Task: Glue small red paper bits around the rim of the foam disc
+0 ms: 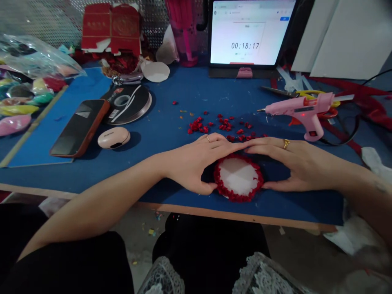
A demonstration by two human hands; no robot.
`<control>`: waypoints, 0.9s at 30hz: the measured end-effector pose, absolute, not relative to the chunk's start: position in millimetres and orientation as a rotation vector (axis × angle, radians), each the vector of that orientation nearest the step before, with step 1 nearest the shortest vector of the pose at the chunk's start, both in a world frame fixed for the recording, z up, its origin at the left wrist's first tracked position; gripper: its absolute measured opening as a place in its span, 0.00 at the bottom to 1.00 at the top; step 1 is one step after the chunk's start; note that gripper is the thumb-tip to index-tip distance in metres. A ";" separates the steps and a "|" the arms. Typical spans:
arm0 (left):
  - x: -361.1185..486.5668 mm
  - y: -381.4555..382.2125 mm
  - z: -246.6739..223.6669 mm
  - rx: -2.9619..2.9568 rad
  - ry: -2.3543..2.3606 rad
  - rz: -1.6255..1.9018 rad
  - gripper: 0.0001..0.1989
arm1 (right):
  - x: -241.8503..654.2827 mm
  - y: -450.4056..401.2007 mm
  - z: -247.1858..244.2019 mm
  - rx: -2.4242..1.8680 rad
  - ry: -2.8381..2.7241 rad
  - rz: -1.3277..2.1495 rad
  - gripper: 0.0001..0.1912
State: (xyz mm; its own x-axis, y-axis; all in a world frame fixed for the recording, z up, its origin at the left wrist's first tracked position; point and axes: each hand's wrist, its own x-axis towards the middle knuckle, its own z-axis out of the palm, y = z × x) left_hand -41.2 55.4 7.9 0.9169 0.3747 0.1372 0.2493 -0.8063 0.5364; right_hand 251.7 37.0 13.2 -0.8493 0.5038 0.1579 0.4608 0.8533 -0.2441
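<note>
A round white disc [238,175] edged with crumpled red petals lies on the blue tabletop close to its front edge. My left hand [196,159] curves round its left and far sides, thumb tip at the red rim and fingers stretched along the far edge. From the other side my right hand [300,163] arches toward it, thumb tip at the rim's lower right and fingers extended. Both sets of fingertips meet beyond the disc. A gap shows between each palm and the rim. Loose red petal pieces [225,124] are scattered just past my fingers.
A pink glue gun [306,110] with a red light lies at right by scissors [309,94]. Leftward are a phone [81,126], a beige case [114,137] and a ribbon spool [130,104]. A tablet [251,36] showing a timer stands behind.
</note>
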 end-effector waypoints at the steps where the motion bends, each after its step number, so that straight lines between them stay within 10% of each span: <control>1: -41.8 55.4 9.2 2.548 0.442 0.300 0.49 | 252.8 37.7 13.5 -0.754 -2.812 0.290 0.32; 20: -35.2 49.2 14.1 2.445 0.473 0.472 0.55 | 252.0 43.6 12.6 -0.674 -2.804 0.103 0.23; 27: -51.8 63.9 27.6 1.903 0.479 0.868 0.41 | 250.1 45.5 14.5 -0.667 -2.784 0.078 0.21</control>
